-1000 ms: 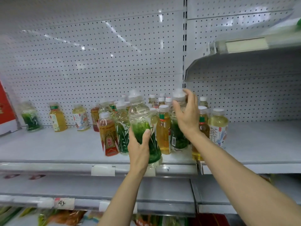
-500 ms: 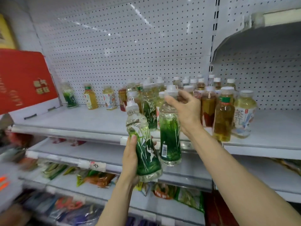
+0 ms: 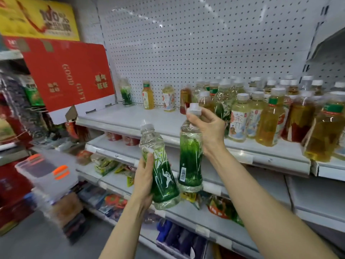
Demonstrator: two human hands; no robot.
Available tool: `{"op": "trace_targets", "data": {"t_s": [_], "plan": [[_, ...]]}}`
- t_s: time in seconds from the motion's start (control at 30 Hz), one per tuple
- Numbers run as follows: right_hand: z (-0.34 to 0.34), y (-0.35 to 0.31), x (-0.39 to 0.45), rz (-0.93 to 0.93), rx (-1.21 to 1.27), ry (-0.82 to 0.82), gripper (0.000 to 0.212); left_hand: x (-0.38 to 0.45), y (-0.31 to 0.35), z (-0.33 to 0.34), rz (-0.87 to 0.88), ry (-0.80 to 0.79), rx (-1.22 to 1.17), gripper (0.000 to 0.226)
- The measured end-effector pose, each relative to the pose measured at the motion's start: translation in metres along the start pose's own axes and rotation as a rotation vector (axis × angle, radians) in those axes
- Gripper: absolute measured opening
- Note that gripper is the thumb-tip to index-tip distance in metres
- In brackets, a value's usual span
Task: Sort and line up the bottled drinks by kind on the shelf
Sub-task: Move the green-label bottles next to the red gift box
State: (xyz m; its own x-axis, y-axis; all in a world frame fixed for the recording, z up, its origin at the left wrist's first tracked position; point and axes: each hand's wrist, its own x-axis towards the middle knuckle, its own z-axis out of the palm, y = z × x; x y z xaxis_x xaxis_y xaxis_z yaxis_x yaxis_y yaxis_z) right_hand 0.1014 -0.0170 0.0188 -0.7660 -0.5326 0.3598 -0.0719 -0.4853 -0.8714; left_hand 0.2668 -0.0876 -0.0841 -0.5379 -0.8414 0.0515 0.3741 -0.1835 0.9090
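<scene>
My left hand [image 3: 144, 176] grips one green bottle [image 3: 162, 176] by its body, tilted; my right hand [image 3: 207, 126] pinches a second green bottle [image 3: 190, 157] at the neck, upright. I hold both out in front of the shelf [image 3: 149, 122], left of the bottle cluster [image 3: 261, 113].

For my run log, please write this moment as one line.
left hand: holds green bottle | right hand: holds second green bottle by neck | shelf: not placed
</scene>
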Motion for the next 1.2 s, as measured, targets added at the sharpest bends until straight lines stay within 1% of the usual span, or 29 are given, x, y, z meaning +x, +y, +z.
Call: {"op": "trace_targets", "data": {"t_s": [0.1,0.17,0.27,0.33,0.37,0.4,0.47,0.5,0.63,0.83,1.0,1.03,1.2], "plan": [[0.027,0.015,0.008,0.019,0.008,-0.029,0.047,0.022,0.01,-0.022,0.058,0.017,0.023,0.104],[0.045,0.022,0.015,0.019,0.015,-0.05,0.044,0.034,0.018,-0.033,0.054,0.014,-0.019,0.108],[0.067,0.032,0.031,0.02,0.025,-0.067,0.037,0.054,0.03,-0.051,0.057,0.029,-0.068,0.096],[0.082,0.039,0.043,0.025,0.035,-0.093,0.028,0.068,0.038,-0.063,0.075,0.054,-0.074,0.096],[0.09,0.042,0.049,0.024,0.037,-0.105,0.029,0.076,0.041,-0.07,0.076,0.068,-0.069,0.095],[0.099,0.046,0.054,0.024,0.03,-0.111,0.031,0.085,0.044,-0.077,0.073,0.079,-0.062,0.089],[0.114,0.055,0.063,0.029,0.001,-0.116,0.034,0.102,0.05,-0.091,0.058,0.087,-0.047,0.068],[0.122,0.059,0.069,0.034,-0.012,-0.117,0.033,0.111,0.055,-0.097,0.054,0.087,-0.035,0.062],[0.155,0.077,0.084,0.047,-0.036,-0.099,0.033,0.144,0.076,-0.119,0.069,0.042,0.033,0.06],[0.214,0.101,0.097,0.019,-0.074,-0.012,0.041,0.193,0.102,-0.165,0.057,-0.052,0.055,0.038],[0.265,0.128,0.11,-0.023,-0.085,0.069,0.045,0.233,0.129,-0.21,0.067,-0.056,0.063,0.027],[0.273,0.132,0.114,-0.024,-0.092,0.082,0.046,0.242,0.133,-0.217,0.066,-0.041,0.056,0.027],[0.31,0.146,0.144,-0.047,-0.12,0.13,0.045,0.3,0.153,-0.239,0.068,-0.02,0.035,0.05]]}}
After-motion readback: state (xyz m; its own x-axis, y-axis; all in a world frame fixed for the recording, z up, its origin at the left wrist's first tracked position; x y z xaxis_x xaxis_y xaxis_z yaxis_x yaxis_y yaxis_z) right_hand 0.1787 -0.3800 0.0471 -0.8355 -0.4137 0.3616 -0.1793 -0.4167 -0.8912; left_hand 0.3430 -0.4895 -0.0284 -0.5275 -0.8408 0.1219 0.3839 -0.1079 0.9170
